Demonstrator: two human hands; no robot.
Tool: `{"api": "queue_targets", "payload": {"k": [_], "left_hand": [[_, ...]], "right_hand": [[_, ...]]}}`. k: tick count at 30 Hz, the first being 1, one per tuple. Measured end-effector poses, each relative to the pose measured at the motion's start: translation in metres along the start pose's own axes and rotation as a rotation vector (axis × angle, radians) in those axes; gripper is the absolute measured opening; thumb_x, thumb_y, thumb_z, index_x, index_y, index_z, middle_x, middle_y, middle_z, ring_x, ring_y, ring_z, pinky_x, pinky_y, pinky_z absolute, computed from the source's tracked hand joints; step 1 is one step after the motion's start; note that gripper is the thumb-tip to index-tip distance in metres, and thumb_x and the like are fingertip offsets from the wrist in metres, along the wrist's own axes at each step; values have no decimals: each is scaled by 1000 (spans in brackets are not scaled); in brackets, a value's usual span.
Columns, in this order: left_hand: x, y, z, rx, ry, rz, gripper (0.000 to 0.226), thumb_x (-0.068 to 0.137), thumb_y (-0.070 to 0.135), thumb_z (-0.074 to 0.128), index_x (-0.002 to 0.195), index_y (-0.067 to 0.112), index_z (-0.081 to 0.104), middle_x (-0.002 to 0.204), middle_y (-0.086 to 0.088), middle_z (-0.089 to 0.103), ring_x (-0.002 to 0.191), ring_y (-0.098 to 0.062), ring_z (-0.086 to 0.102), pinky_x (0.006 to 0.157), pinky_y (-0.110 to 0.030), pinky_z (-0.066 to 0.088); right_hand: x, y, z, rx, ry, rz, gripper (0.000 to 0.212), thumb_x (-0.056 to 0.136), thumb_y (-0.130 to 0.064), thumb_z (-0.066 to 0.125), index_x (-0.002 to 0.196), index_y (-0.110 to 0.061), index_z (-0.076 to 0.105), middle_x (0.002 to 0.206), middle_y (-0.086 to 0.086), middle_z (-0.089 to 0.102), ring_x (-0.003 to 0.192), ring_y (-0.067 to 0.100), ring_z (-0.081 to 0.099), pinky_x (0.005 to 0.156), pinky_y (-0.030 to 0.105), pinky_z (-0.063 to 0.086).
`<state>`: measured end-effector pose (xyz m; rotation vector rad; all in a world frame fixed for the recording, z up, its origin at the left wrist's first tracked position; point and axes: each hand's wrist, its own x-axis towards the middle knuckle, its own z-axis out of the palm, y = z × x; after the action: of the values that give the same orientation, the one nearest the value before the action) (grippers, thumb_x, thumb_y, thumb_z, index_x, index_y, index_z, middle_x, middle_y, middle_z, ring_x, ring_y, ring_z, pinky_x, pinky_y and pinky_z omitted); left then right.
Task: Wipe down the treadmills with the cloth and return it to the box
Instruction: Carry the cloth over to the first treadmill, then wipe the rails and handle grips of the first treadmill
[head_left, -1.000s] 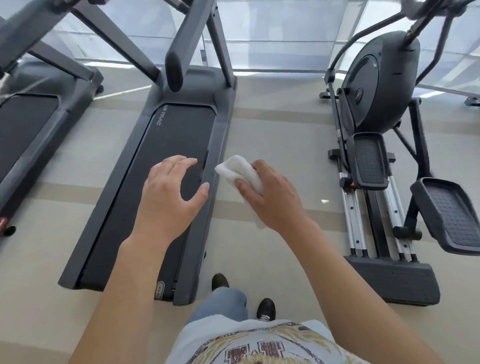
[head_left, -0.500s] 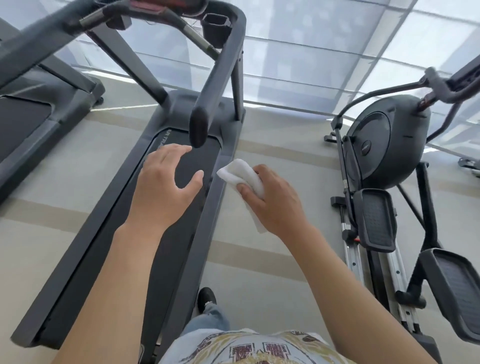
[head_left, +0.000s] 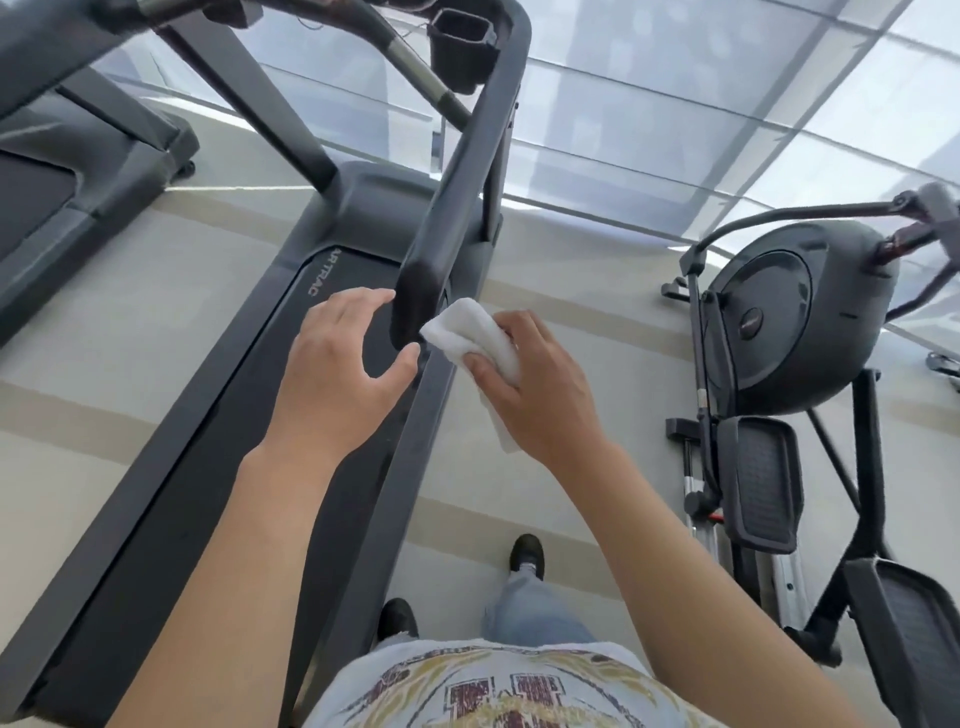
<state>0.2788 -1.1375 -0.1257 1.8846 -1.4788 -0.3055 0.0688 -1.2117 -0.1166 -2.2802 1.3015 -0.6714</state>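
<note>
While you stood beside the middle treadmill, a second treadmill lay well off to your left, not yet reached. Your left hand was spread wide and empty, its fingers just beside the rounded end of the handrail; if you had leaned on that end while wiping, I judge the hand could have slipped off the smooth cap. Your right hand was clamped on the folded white cloth, whose front corner met the rail's tip. A loose tail hung below the palm and might have dragged or pulled free. Further right stood an elliptical trainer, near enough for a wide elbow swing to knock. No box was visible.
</note>
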Motion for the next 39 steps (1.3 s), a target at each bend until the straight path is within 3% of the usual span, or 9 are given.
{"api": "queue_targets", "payload": {"k": [6,10,16,19,23,26,29,32,39], "left_hand": [[45,-12,24,31,31,-96,56,96,38,71,148,23,55,149,6,55,141,-18,45,117,-47,42],[74,-17,31,45,28,-155,55,94,38,73,145,26,56,147,11,55,141,-15,45,118,-38,41],[113,-2,63,66,72,-299,50,90,43,75,136,29,59,135,19,57,131,-6,47,108,-25,37],[113,2,74,56,119,-398,46,88,42,75,129,25,63,126,20,60,123,-3,48,100,-19,37],[116,8,84,16,176,-469,43,84,40,76,123,25,66,117,20,64,119,-6,53,95,-14,40],[125,11,99,1,207,-469,49,86,35,82,130,23,65,121,17,65,118,-7,57,99,-23,49],[135,9,116,-49,272,-474,59,85,29,87,137,16,63,126,9,66,118,-9,62,102,-33,55],[140,5,125,-79,331,-466,60,81,26,90,134,12,64,122,7,67,114,-11,65,98,-37,57],[138,-4,121,-169,273,-423,62,82,31,88,135,17,59,122,8,64,112,-12,63,94,-40,58]], "right_hand": [[76,17,12,80,-66,-123,36,102,-45,60,132,-30,50,119,-18,52,86,10,55,71,32,46],[128,31,20,102,-115,-272,34,101,-39,62,132,-30,53,115,-13,49,83,16,56,69,40,54],[211,56,35,148,-192,-425,35,100,-43,64,131,-27,60,110,-10,48,79,14,56,64,39,54],[219,56,52,135,-218,-558,33,98,-47,68,118,-21,70,105,-6,51,74,9,50,58,27,43],[233,60,67,137,-144,-682,28,94,-42,75,90,-15,73,92,1,55,69,8,42,49,24,39],[279,73,67,78,-100,-637,29,91,-42,75,83,-15,70,89,-1,54,64,12,45,48,27,42],[346,91,59,-27,-66,-487,33,92,-49,70,90,-16,71,92,-3,51,67,20,52,57,36,50],[382,98,54,-81,-102,-441,35,93,-52,66,93,-17,72,94,-3,52,72,22,56,65,33,43],[321,71,63,-110,-87,-496,29,93,-46,67,85,-18,69,89,-6,48,70,12,45,57,32,42]]}}
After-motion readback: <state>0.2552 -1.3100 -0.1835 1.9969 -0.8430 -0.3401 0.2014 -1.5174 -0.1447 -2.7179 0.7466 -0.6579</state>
